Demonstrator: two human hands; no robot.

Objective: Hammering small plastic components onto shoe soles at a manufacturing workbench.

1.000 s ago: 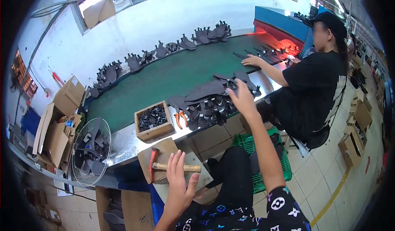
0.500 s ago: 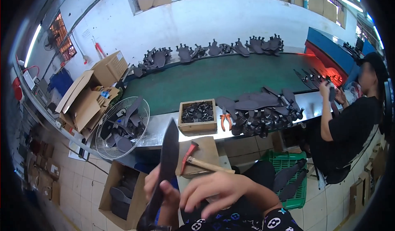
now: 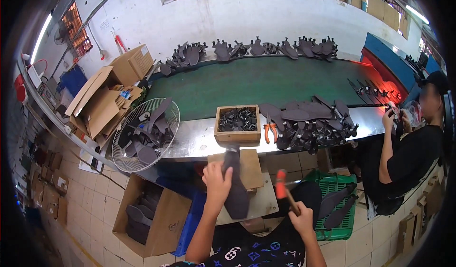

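My left hand (image 3: 217, 180) is closed on the edge of a dark grey shoe insole (image 3: 236, 195), thumb on top. The insole's wide end points toward me, and its far end, blurred, lies over a tan block (image 3: 252, 167) on a pale board (image 3: 266, 198). To the right, my right hand (image 3: 302, 218) grips the wooden handle of a hammer (image 3: 291, 201), whose red head is raised. Beyond the block stands a wooden box (image 3: 237, 136) of small black parts. Orange-handled pliers (image 3: 270, 133) lie beside that box.
A wire basket (image 3: 114, 146) of insoles stands at left, above a cardboard box (image 3: 164, 219) of insoles. More insoles (image 3: 308, 117) with black pieces line the green conveyor belt (image 3: 237, 84). A green crate (image 3: 344, 229) stands at right, near a co-worker (image 3: 403, 157).
My right hand has picked up the hammer from the block and moved right. My left hand has lowered the insole from upright onto the block. The view has shifted slightly.
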